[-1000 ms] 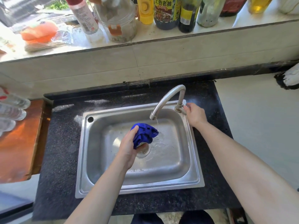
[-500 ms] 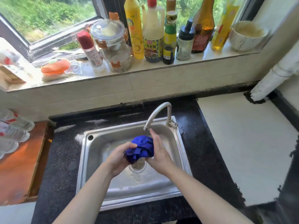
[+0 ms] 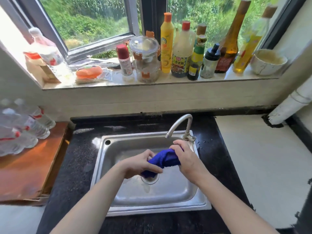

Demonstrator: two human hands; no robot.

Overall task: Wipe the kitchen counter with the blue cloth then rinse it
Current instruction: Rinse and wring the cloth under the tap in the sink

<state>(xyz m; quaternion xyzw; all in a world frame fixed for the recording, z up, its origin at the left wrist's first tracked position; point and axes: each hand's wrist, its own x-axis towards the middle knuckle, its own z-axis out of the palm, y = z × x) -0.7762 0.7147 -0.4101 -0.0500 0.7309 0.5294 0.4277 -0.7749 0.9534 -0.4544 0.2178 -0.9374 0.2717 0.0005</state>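
Black counter (image 3: 79,166) holds steel sink (image 3: 160,208); faucet (image 3: 183,121) at rim.

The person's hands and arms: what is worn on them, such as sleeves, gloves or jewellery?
Nothing worn shows. The left hand and right hand have no gloves, rings or bracelets, and neither wrist has a watch. The left forearm and right forearm are bare down to the picture's edge; no sleeve appears.

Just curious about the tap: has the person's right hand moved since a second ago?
Yes. The right hand left the faucet handle and came nearer, over the sink, now gripping the blue cloth.
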